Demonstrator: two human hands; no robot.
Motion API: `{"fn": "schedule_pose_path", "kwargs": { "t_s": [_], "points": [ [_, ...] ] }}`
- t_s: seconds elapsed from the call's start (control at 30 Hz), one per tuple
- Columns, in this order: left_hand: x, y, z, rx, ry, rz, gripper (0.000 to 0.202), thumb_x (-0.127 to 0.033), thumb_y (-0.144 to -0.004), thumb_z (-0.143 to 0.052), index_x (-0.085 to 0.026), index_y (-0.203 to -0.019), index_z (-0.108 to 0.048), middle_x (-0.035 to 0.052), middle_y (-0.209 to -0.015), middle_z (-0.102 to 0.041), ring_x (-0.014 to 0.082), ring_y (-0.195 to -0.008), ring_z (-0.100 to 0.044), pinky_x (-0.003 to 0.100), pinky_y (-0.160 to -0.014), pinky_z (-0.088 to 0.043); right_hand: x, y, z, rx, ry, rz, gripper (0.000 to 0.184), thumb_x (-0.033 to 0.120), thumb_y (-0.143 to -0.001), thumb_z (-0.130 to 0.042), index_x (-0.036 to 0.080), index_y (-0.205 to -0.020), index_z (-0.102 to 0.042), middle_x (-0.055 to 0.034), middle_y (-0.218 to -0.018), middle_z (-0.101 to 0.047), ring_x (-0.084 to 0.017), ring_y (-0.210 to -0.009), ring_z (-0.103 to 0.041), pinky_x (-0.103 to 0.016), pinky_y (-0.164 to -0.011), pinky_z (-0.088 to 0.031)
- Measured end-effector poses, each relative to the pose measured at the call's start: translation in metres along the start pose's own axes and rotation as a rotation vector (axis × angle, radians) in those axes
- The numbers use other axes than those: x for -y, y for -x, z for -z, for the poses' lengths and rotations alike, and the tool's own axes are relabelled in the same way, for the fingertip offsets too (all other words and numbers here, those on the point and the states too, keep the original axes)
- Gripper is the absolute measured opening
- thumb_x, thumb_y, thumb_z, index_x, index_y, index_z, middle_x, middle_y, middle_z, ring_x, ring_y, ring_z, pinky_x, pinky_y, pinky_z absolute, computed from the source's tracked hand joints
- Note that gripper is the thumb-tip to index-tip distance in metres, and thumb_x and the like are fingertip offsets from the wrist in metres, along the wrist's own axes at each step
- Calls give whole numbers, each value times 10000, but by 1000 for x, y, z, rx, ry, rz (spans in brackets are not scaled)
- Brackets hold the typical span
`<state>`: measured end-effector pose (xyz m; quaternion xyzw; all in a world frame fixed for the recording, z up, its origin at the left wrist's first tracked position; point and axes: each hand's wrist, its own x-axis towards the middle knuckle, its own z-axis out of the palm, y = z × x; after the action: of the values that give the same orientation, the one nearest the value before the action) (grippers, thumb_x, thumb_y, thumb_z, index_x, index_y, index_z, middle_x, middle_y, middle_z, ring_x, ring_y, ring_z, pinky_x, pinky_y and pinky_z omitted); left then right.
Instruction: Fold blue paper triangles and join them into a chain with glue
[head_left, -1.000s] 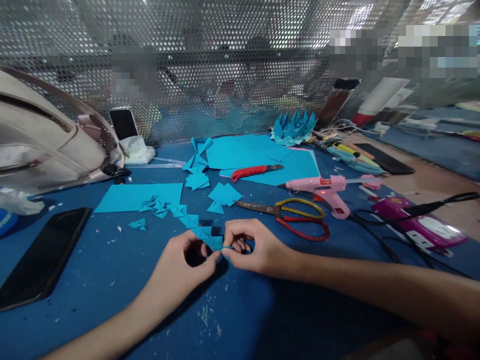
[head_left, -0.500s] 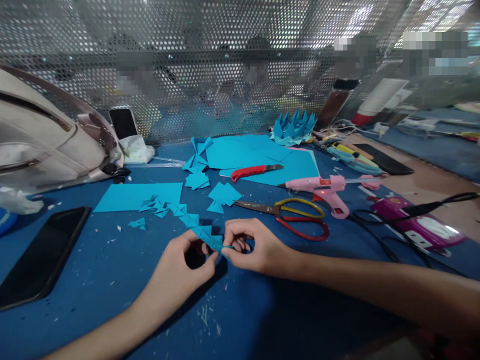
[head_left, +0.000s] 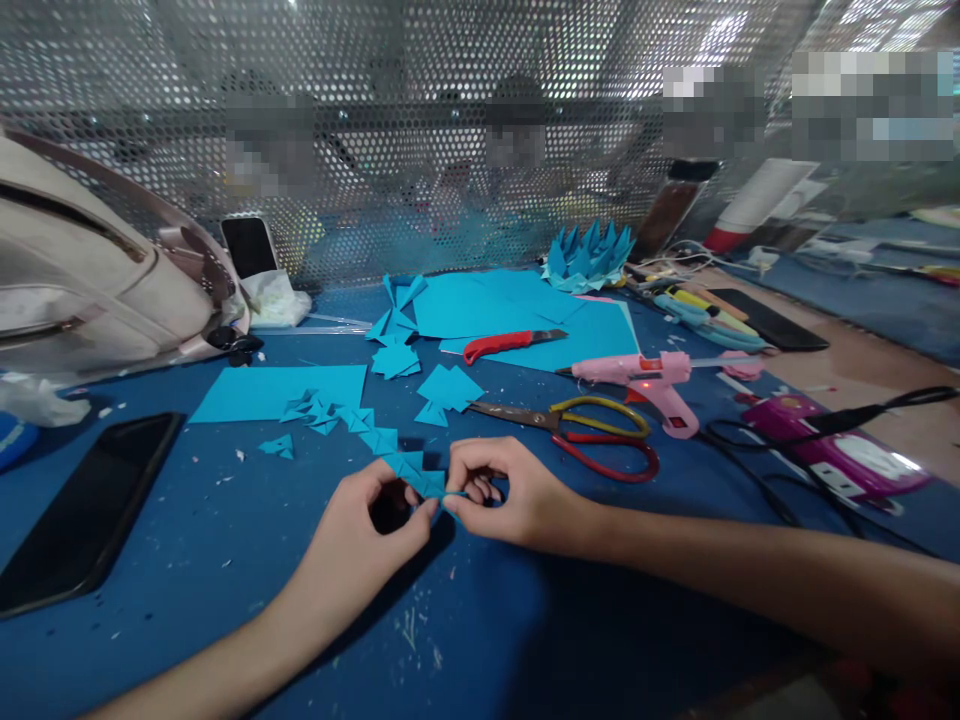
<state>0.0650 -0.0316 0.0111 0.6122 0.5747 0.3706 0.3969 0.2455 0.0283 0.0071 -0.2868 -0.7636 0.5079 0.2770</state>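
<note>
My left hand point(head_left: 360, 545) and my right hand point(head_left: 517, 495) meet low in the middle of the blue table. Both pinch the near end of a chain of small folded blue paper pieces point(head_left: 416, 475). The chain point(head_left: 352, 420) trails away up and to the left across the table. Fingers of both hands are curled closed on the paper. Behind the hands lie loose folded blue pieces point(head_left: 448, 390) and flat blue sheets point(head_left: 270, 393).
Scissors point(head_left: 585, 430) with yellow and red handles, a pink glue gun point(head_left: 649, 375) and a red-handled cutter point(head_left: 506, 343) lie right of centre. A black phone point(head_left: 82, 510) rests at left, a beige bag point(head_left: 97, 280) behind it. A blue paper flower point(head_left: 589, 255) and a perforated metal screen point(head_left: 450, 130) stand at the back.
</note>
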Motion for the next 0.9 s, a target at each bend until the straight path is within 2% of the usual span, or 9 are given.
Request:
{"fn": "schedule_pose_path", "kwargs": {
  "t_s": [0.17, 0.33, 0.57, 0.7, 0.9],
  "points": [
    [2, -1, -1, 14, 17, 8, 117, -303, -765, -580, -193, -727, -565, -21, -640, -538, 150, -622, -489, 247, -574, -385, -1, 0, 0, 4, 8, -1, 114, 178, -750, -619, 156, -656, -558, 49, -608, -444, -69, -524, -368, -211, -480, -291],
    [2, -2, -1, -6, 16, -2, 137, -296, -757, -598, -204, -681, -530, -42, -598, -489, 138, -589, -462, 235, -551, -365, -1, 0, 0, 7, 6, -6, 119, 192, -754, -623, 157, -660, -560, 48, -614, -447, -70, -533, -377, -210, -486, -295],
    [4, -1, 1, -3, 19, -23, 159, -291, -793, -597, -208, -679, -524, -45, -607, -522, 132, -576, -484, 226, -531, -366, -2, 1, 0, 6, 12, -14, 116, 199, -763, -622, 159, -671, -562, 45, -624, -450, -75, -544, -386, -213, -492, -301],
    [5, 1, 1, -7, -9, 4, 151, -313, -793, -628, -208, -711, -558, -30, -629, -574, 147, -603, -525, 235, -547, -388, -1, 1, 0, 4, -1, -18, 123, 208, -761, -627, 160, -669, -562, 48, -610, -445, -76, -534, -379, -214, -488, -300],
    [5, 2, 1, -50, -13, 34, 191, -339, -769, -649, -209, -664, -555, -27, -577, -573, 152, -566, -520, 242, -521, -375, -1, 1, -1, 3, 21, -8, 118, 189, -757, -628, 161, -664, -563, 47, -617, -449, -74, -539, -382, -214, -492, -300]
  ]
}}
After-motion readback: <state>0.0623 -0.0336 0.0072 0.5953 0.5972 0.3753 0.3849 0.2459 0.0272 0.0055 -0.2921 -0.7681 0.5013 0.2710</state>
